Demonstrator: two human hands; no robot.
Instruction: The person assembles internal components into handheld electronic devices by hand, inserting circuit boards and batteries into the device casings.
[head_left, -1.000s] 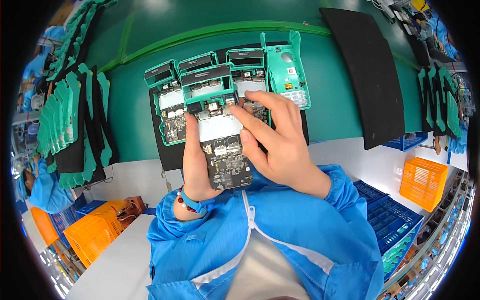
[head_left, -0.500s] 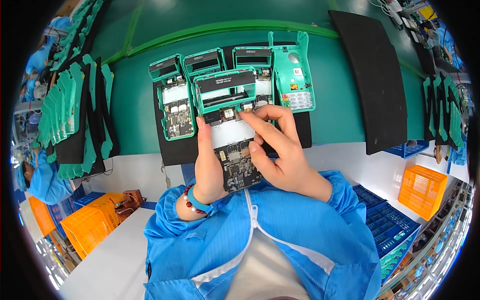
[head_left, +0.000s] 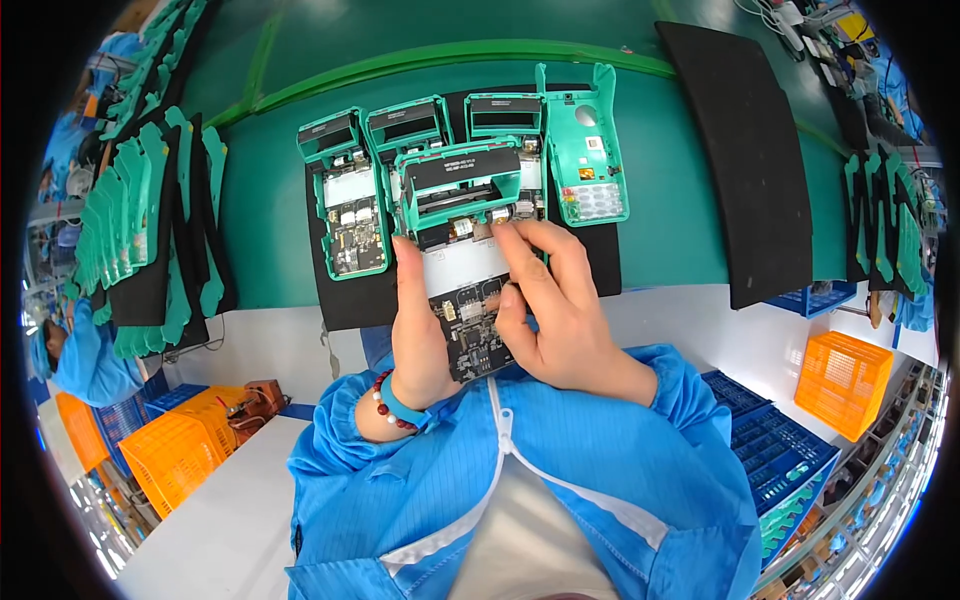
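Note:
In front of my chest is a circuit board assembly (head_left: 463, 270), with a black board, a white plate and a green printer-like frame tilted up at its far end. My left hand (head_left: 415, 325) grips it along the left edge, thumb pointing away from me. My right hand (head_left: 560, 310) is closed at the right edge. Its index fingertip presses by a small silvery connector (head_left: 501, 214) below the frame, and the thumb rests on the black board. The fingers beneath are hidden.
Behind it, similar green-cased units (head_left: 357, 210) and a green housing shell (head_left: 590, 150) lie on a black mat (head_left: 350, 308). A black foam sheet (head_left: 745, 170) lies at right. Green shells (head_left: 130, 215) stand in a row at left. Orange crates (head_left: 845, 380) and blue crates (head_left: 785, 450) stand below the table.
The frame end of the assembly has shifted slightly right and tilted. My right index finger has moved a little right with it and straightened along the connector. My left hand keeps its grip.

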